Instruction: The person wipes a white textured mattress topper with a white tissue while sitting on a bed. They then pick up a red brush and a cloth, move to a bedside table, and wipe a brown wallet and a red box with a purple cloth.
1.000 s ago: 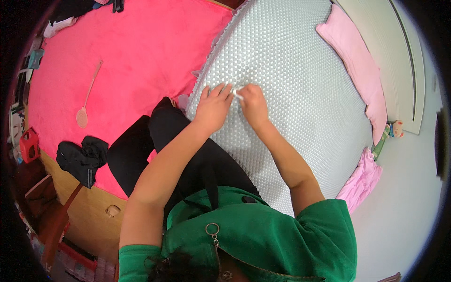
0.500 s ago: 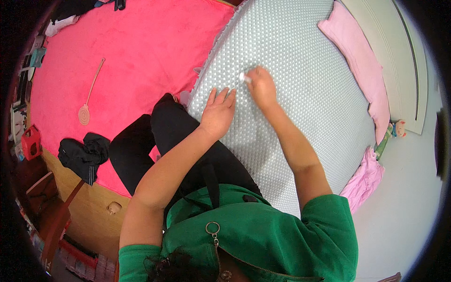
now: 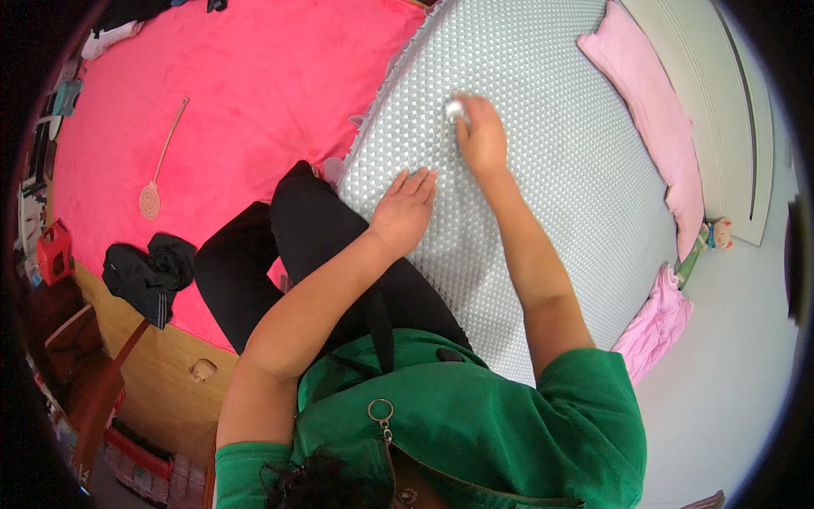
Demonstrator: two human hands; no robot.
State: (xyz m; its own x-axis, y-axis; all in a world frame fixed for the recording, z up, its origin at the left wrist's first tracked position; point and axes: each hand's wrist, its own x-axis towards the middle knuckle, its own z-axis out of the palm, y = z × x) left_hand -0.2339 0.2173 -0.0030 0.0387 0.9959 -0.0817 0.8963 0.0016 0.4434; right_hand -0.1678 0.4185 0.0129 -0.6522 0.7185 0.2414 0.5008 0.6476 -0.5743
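Observation:
My left hand (image 3: 404,214) lies flat on the grey-and-white patterned mattress cover (image 3: 543,170), near its left edge, with the fingers stretched out and nothing held. Farther off and to the right, my right hand (image 3: 485,137) is closed around a small white thing (image 3: 455,110) at the surface of the cover. Only part of that white thing shows beside the thumb and fingers, slightly blurred, so its kind is unclear.
A pink pillow (image 3: 649,119) rests along the white headboard (image 3: 721,127); pink cloth (image 3: 657,327) lies at the bed's right edge. Left of the bed, a pink blanket (image 3: 254,85) bears a fly swatter (image 3: 150,201). Black clothing (image 3: 148,276) lies at the blanket's near edge.
My right hand has moved farther away and slightly right over the cover with the white thing. My left hand has slid a little to the right and nearer, still flat.

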